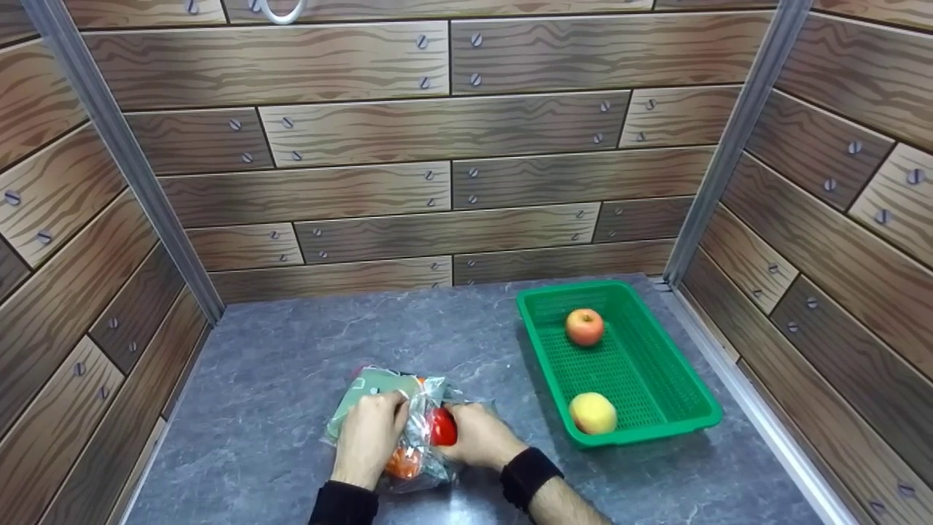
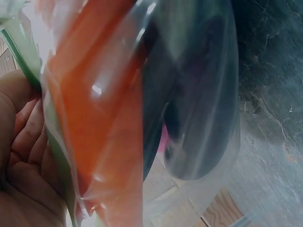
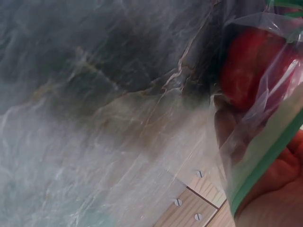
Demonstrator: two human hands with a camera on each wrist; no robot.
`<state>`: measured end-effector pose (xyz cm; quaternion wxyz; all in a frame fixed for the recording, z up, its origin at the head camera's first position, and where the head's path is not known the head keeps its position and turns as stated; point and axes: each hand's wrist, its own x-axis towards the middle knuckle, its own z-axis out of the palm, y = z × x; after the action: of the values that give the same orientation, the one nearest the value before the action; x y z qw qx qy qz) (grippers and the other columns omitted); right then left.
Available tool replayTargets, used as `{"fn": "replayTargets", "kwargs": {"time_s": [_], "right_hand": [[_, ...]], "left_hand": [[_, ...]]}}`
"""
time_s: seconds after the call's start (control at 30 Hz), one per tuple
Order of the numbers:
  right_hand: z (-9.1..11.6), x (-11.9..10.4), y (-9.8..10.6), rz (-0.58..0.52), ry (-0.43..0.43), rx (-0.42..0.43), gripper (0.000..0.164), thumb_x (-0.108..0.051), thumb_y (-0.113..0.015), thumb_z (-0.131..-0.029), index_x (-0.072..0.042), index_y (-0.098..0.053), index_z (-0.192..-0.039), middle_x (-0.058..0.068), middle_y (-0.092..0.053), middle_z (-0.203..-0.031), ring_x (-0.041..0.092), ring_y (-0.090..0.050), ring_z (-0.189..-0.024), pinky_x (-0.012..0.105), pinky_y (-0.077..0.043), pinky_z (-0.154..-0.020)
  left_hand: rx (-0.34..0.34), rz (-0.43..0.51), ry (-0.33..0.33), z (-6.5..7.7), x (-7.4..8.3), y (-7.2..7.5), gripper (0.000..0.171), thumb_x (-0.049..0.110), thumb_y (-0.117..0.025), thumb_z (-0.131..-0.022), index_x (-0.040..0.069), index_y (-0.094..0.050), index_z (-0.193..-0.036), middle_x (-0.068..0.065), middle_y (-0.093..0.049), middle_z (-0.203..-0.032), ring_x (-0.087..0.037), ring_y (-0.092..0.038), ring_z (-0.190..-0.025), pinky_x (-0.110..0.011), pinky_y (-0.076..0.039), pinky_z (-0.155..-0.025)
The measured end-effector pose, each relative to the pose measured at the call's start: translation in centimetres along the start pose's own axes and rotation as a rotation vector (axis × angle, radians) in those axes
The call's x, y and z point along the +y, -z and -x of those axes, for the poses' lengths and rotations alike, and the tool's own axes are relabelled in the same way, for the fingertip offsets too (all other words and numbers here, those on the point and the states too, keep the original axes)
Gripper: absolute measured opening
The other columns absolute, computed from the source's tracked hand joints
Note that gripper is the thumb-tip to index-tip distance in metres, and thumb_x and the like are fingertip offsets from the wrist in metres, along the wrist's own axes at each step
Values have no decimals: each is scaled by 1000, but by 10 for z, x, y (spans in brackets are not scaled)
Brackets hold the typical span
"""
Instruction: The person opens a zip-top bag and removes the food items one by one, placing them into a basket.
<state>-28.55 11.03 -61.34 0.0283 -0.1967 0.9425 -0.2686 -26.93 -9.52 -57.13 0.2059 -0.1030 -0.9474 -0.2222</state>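
Note:
A clear zip bag (image 1: 430, 394) with a green strip lies on the table in front of me, with vegetables inside. Its left side is pinched by my left hand (image 1: 370, 432), which also shows beside the bag in the left wrist view. Through the film there I see a long orange vegetable (image 2: 99, 123) and a dark, rounded one (image 2: 199, 118) like an eggplant. My right hand (image 1: 481, 435) grips a shiny red vegetable (image 1: 442, 426); in the right wrist view its fingers (image 3: 227, 125) lie behind the film, against the red vegetable's lower side.
To the right stands a green plastic basket (image 1: 674, 364). A red-yellow apple (image 1: 584, 327) lies at its far end and a yellow round fruit (image 1: 592, 413) at its near end. Wood-patterned walls (image 1: 364, 131) enclose the grey marbled table (image 1: 277, 364) at the back and sides.

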Motion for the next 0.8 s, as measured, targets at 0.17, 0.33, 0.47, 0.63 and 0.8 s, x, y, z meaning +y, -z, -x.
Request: {"fn": "replayTargets", "kwargs": {"time_s": [0.17,0.33,0.47,0.63,0.8], "right_hand": [[1,1,1,2,15,15,68,-39,-91,-73,-9,-68,-129,2,-79,-102,5,-70,-82,20,-57,-74],[4,1,6,5,23,37,58,-33,-91,-71,-11,-70,-121,1,-78,-98,4,-69,-77,19,-57,-72],[6,1,8,-2,24,52,48,-29,-90,-72,-12,-72,-113,-1,-77,-93,2,-66,-72,19,-56,-68],[8,4,12,10,42,76,37,-27,-87,-74,-13,-73,-105,-3,-76,-89,0,-61,-67,18,-53,-64],[12,5,18,39,64,105,37,-28,-87,-73,-15,-73,-104,-3,-77,-90,3,-64,-70,21,-56,-66]], "left_hand": [[-10,5,3,0,0,0,17,22,-79,-93,20,-72,-77,1,-75,-73,-17,-68,-62,-35,-51,-53],[-12,2,3,0,0,0,13,22,-79,-93,20,-75,-81,2,-75,-74,-15,-67,-62,-35,-52,-53],[-9,2,6,0,0,0,12,22,-79,-93,20,-75,-82,2,-75,-74,-13,-65,-60,-33,-52,-53],[4,8,-8,-1,0,0,18,20,-79,-93,20,-72,-77,5,-70,-69,-12,-61,-59,-33,-48,-52],[17,10,-26,-2,0,0,20,20,-79,-93,21,-70,-75,6,-68,-68,-14,-64,-61,-34,-49,-53]]}}
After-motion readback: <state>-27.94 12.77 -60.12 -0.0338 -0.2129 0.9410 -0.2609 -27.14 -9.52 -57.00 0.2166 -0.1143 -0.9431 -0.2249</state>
